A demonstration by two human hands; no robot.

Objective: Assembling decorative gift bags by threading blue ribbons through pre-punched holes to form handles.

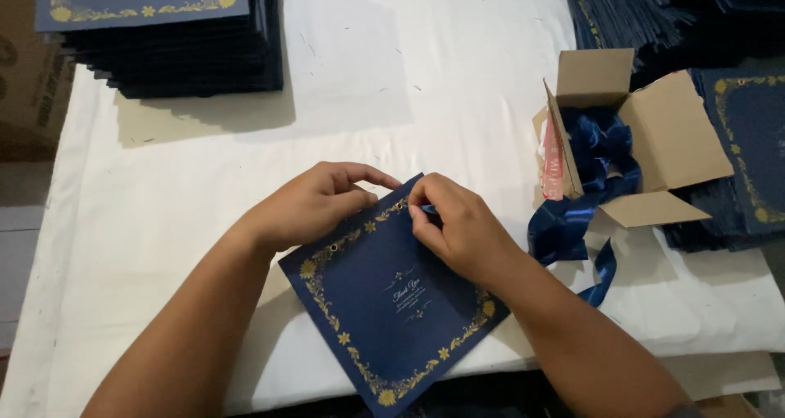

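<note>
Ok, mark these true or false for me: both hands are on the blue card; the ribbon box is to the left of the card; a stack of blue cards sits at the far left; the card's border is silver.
1. Both the left hand and the right hand are on the blue card: true.
2. The cardboard box of blue ribbon is to the left of the card: false, it is to the right.
3. A stack of blue cards sits at the far left: true.
4. The card's border is silver: false, it is gold.
</note>
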